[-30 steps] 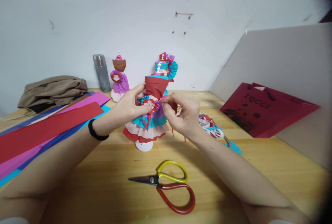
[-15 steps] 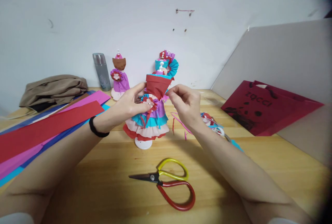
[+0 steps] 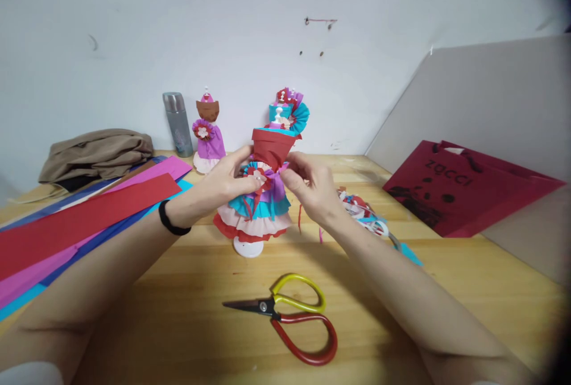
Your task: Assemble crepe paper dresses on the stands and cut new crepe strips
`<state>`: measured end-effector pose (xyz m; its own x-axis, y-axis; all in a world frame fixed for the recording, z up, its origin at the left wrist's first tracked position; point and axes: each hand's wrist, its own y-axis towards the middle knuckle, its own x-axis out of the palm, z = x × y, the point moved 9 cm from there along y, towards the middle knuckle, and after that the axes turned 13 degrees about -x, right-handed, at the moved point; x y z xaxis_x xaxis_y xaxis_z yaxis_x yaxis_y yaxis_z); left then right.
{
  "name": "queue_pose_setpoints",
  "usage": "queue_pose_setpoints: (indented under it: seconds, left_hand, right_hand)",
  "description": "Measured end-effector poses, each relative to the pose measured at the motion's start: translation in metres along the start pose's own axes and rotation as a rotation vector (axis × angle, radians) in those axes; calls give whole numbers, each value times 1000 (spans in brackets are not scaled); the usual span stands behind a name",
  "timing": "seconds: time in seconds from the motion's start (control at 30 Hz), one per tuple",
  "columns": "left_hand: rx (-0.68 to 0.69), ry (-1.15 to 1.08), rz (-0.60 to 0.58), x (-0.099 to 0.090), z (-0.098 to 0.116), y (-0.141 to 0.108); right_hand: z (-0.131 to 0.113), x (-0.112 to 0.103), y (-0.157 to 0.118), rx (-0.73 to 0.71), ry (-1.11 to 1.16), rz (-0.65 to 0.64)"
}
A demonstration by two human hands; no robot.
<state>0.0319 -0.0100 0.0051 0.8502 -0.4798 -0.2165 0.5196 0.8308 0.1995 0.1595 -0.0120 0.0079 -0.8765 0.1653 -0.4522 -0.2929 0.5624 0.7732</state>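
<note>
A small dress form [image 3: 272,150] in a red top and a tiered skirt of purple, blue, pale pink and red stands upright on a white round base [image 3: 248,247]. My left hand [image 3: 227,180] holds its left side at the waist, the thumb on the flower rosette [image 3: 257,178]. At the right side of the waist, my right hand [image 3: 311,185] pinches the purple material near the waist; its fingertips are partly hidden. Open scissors [image 3: 285,316] with one yellow and one red handle lie on the wooden table in front.
Coloured paper strips [image 3: 89,218] and a brown cloth [image 3: 96,153] lie left. Behind are a grey bottle [image 3: 178,126], a purple-dressed form [image 3: 210,141] and a blue-topped one [image 3: 280,112]. Paper scraps [image 3: 366,212] and a red bag [image 3: 464,188] are at right.
My right hand has moved slightly left and down, in against the waist of the dress form. My left hand keeps its hold. The whole view has shifted a little.
</note>
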Motion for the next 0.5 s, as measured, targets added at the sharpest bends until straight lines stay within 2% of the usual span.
queue_pose_setpoints:
  seconds: [0.2,0.33,0.5]
  left_hand:
    - [10,58,35,0,0,-1]
    - [23,54,-7,1,0,-1]
    - [25,-14,-119,3,-2,1]
  right_hand:
    - [-6,5,-2,41,-171,-8]
    - [-5,7,-3,34,-118,25]
    - [-2,7,-3,38,-86,30]
